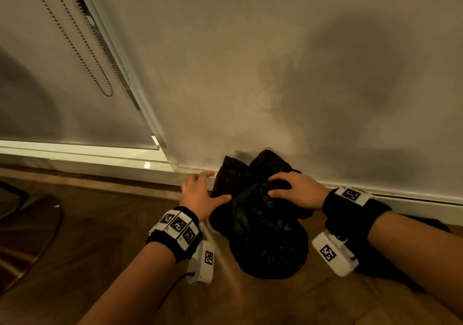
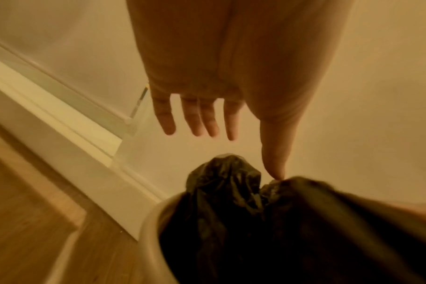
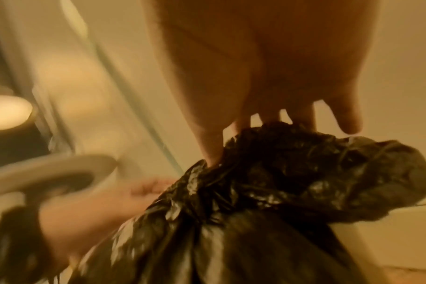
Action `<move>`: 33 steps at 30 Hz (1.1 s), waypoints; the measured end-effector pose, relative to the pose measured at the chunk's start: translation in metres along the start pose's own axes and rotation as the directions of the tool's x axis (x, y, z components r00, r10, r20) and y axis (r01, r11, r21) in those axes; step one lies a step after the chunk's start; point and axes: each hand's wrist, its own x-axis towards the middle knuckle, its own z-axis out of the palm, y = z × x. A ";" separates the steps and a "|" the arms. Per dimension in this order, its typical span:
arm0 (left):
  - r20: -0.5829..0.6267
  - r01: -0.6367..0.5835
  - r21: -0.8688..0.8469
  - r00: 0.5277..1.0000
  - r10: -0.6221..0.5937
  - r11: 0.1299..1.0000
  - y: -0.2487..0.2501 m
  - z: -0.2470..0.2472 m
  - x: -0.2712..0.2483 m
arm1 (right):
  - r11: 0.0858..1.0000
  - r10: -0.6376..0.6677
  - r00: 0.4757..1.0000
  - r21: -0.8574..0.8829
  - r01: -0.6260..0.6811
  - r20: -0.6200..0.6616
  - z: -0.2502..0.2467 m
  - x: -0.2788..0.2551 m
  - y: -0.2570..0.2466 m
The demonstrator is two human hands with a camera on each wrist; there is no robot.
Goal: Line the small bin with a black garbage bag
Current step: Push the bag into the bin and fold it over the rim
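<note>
A crumpled black garbage bag covers the small white bin, which stands on the floor against the wall; only slivers of the bin's rim show. My right hand sits on top of the bag and pinches a wad of it between thumb and curled fingers; the right wrist view shows this hand dug into the folds of the bag. My left hand is at the bag's left side with straight fingers. In the left wrist view this hand is spread and only its thumb tip touches the bag.
A white baseboard runs along the wall right behind the bin. To the left hangs a roller blind with a bead chain. A dark round piece of furniture stands on the wooden floor at the left.
</note>
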 end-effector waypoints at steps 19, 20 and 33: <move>0.511 -0.304 0.162 0.839 0.184 0.939 0.002 0.020 -0.020 | 0.936 0.115 0.990 0.343 -0.082 -0.078 -0.003 -0.025 0.017; 0.395 -0.285 0.183 0.898 0.196 0.941 -0.004 0.013 -0.019 | 0.940 0.114 0.990 0.331 -0.079 -0.087 -0.003 -0.024 0.016; 0.502 -0.445 0.642 0.859 0.096 0.624 -0.020 0.028 0.041 | 0.797 0.157 0.977 0.603 -0.040 -0.143 0.017 -0.024 0.004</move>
